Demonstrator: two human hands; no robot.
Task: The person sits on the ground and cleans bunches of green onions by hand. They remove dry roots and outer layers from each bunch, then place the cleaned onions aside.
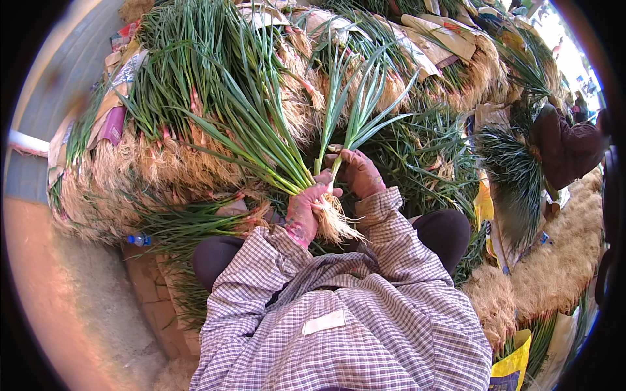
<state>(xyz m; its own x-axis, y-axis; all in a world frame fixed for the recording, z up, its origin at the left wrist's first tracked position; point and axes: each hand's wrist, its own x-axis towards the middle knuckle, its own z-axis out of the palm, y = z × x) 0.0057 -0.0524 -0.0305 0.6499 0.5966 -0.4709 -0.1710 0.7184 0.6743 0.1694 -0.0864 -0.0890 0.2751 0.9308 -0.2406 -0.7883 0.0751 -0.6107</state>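
Note:
My left hand (302,210), in a pink patterned glove, is closed around the lower stalks of a bunch of green garlic (281,163). The bunch's leaves fan up and to the left, while its pale stringy roots (335,220) hang out to the right of my fist. My right hand (363,172), also gloved in pink, pinches a leafy garlic stalk (359,119) just above those roots. Another upright stalk (332,110) stands beside it; whether my right fingers hold that one too is hidden. Loose garlic greens (420,151) lie beyond my right hand, and more plants (195,220) lie left of my left wrist.
Stacked garlic bundles (205,88) with hanging roots and paper sacking (415,44) line the far side. At right are another person's dark-clothed limb (567,141), massed roots (562,249) and a yellow bag (511,361). A blue-capped bottle (140,239) lies at left.

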